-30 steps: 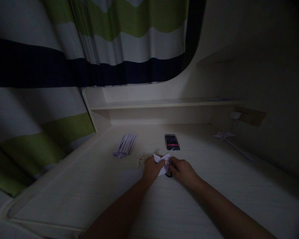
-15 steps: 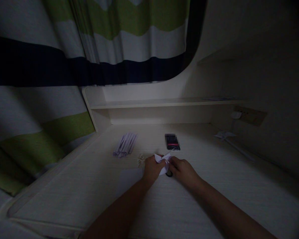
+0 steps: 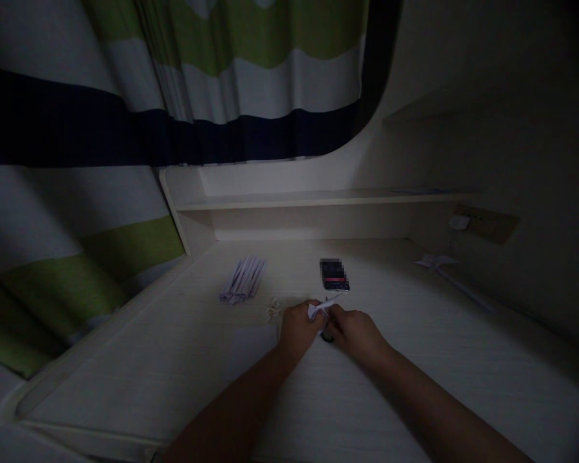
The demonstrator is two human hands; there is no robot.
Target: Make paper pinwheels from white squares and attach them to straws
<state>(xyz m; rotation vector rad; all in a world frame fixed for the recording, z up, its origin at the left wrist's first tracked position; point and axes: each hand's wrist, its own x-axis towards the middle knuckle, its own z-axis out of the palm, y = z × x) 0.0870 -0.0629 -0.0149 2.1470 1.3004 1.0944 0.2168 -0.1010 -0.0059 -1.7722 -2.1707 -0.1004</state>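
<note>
**Paper pinched tighter between both hands**

Against the pictures from a second ago, the small white folded paper piece [image 3: 320,309] shows far less: then it spread as a broad white flap between the hands, now only a narrow pointed bit sticks out above the knuckles. The two hands have drawn together over it. By my reading the folding has gone one crease further, with the flap pressed down or tucked in; the light is too dim to tell which.

The left hand [image 3: 299,328] is curled shut, with its fingertips pinching the left side of the paper. The right hand [image 3: 355,334] is likewise closed and grips the right side, so the paper sits between them, low over the middle of the pale wooden tabletop [image 3: 415,360]. A small dark round thing [image 3: 327,337] lies on the tabletop just under the hands.

Near them lie a dark phone [image 3: 334,275] just beyond, a bundle of pale folded paper strips [image 3: 244,281] to the left, and a flat white sheet [image 3: 251,350] beside the left wrist. A green, white and navy striped curtain [image 3: 222,83] hangs behind.
</note>
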